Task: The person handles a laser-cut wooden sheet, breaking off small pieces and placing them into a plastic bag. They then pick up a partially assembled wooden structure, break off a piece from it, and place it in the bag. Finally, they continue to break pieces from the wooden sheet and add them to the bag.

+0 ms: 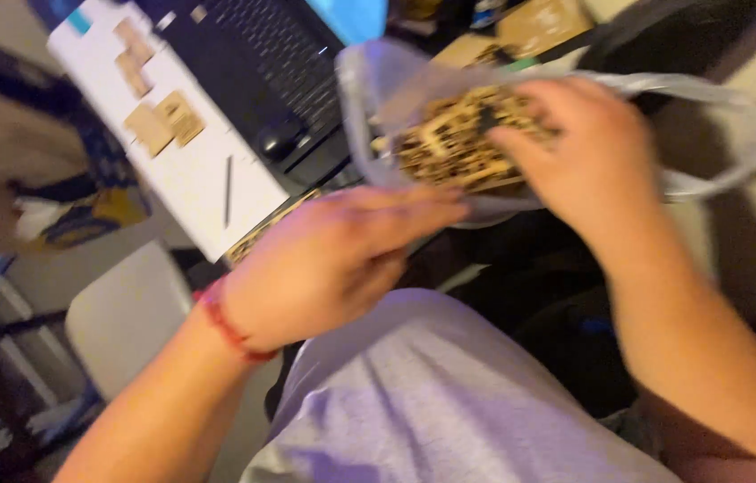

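Observation:
A clear plastic bag (369,98) full of small laser-cut wooden pieces (450,143) hangs in front of me, above my lap. My right hand (575,152) reaches into the bag's open mouth, fingers curled among the pieces; blur hides whether it grips any. My left hand (333,259), with a red band on its wrist, sits under the bag's lower edge, fingers extended and touching the plastic. The whole view is motion-blurred.
A dark laptop keyboard (262,63) lies on the desk beyond the bag. Left of it a white sheet (190,170) carries a few loose wooden parts (163,121) and a thin pen. A grey chair seat (123,313) stands at lower left; my grey shirt fills the bottom.

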